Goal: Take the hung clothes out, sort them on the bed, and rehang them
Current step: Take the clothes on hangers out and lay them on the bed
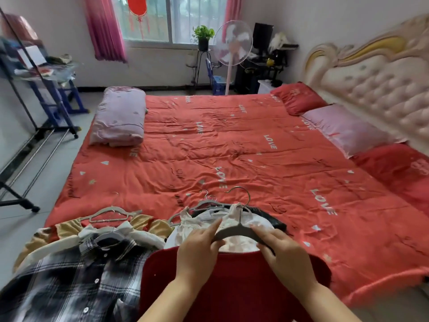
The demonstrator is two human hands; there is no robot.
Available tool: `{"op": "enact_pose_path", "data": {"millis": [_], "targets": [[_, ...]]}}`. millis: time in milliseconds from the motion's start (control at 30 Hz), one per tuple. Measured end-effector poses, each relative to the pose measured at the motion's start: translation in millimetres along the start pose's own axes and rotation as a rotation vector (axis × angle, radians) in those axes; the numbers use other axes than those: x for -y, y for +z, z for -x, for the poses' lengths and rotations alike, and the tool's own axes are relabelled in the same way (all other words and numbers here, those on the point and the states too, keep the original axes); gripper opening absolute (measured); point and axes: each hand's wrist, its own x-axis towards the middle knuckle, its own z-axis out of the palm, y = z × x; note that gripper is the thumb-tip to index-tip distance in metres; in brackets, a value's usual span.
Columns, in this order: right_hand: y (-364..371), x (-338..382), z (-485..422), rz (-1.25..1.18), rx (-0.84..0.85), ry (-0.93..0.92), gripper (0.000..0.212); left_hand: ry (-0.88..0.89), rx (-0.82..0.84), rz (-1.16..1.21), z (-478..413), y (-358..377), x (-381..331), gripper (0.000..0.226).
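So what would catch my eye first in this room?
The red bedspread printed with LOVE fills the middle. At its near edge, the left hand and right hand hold a grey hanger over a dark red garment, with a black-and-white plaid shirt lying to the left.

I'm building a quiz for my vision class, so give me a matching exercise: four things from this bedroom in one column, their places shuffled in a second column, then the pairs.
1. grey clothes hanger
2. black-and-white plaid shirt
3. folded lilac quilt
4. pale pedestal fan

A. far left part of the red bed
B. floor beyond the bed, near the window
C. gripped by the left hand and the right hand
D. near left corner of the bed

Pairs: 1-C, 2-D, 3-A, 4-B
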Motion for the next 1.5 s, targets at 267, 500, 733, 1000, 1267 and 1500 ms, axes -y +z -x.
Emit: {"op": "enact_pose_path", "data": {"millis": [267, 500, 733, 1000, 1267, 1500], "targets": [[77, -76, -112, -0.099, 0.079, -0.025, 0.045, -0.198, 0.005, -0.093, -114, 51, 27, 0.05], [158, -106, -197, -0.08, 0.451, 0.096, 0.069, -0.333, 0.075, -0.314, -181, 80, 78, 0.07], [189, -109, -156, -0.106, 0.675, 0.042, 0.06, -0.451, 0.236, -0.34, -144, 104, 96, 0.072], [178, -78, -125, -0.117, 0.736, -0.042, 0.057, -0.498, 0.214, -0.392, -107, 80, 92, 0.062], [146, 17, -123, -0.083, 0.711, -0.311, 0.057, -0.575, 0.049, -0.445, -33, 1, 79, 0.05], [105, 161, -54, -0.137, 0.695, -0.641, 0.057, -0.765, -0.19, -0.525, 125, -96, 60, 0.052]]}}
